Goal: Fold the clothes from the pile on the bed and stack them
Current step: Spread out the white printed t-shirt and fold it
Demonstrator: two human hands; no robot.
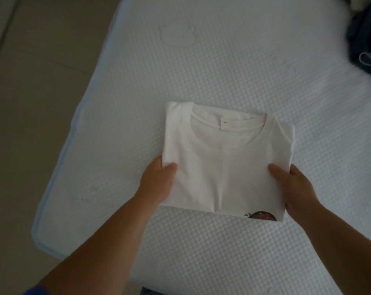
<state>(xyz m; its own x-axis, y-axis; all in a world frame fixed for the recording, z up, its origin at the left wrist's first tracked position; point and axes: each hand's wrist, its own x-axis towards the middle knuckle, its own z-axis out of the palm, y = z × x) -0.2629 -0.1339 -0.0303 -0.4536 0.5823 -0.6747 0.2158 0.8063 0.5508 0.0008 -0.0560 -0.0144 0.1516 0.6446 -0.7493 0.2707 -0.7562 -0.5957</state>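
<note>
Head view: folded white tee (225, 167) on bed (244, 71).
L hand (157, 182) & R hand (295, 188): thumbs on top, pinching side edges.
Risk: lifted unevenly, folds prob. slump open.
Pile (363, 45): dark, blurred, far right.

Plain white t-shirt (223, 162) with a dark round print, pale dotted-texture mattress (244, 60) with light blue edging, navy clothes (365, 41).
</note>
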